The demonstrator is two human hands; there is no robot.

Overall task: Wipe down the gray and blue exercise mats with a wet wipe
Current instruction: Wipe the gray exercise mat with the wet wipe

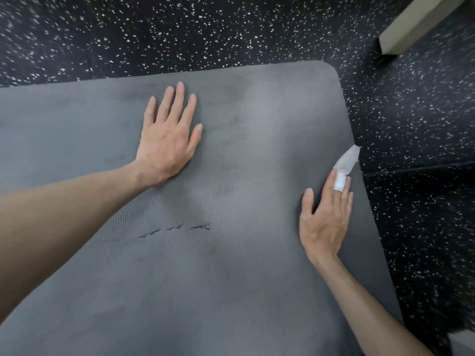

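The gray exercise mat (244,150) fills most of the head view, lying on the floor with its rounded far right corner showing. My left hand (168,134) rests flat on the mat near its far edge, fingers straight and spread. My right hand (325,214) lies near the mat's right edge with straight fingers. A white wet wipe (347,160) is caught between two of those fingers, and its free end sticks out over the mat's edge. Three small torn marks (177,228) sit in the mat's middle. No blue mat is in view.
Black rubber floor (231,29) with white speckles surrounds the mat at the back and right. A beige block or base (411,24) stands on the floor at the top right corner.
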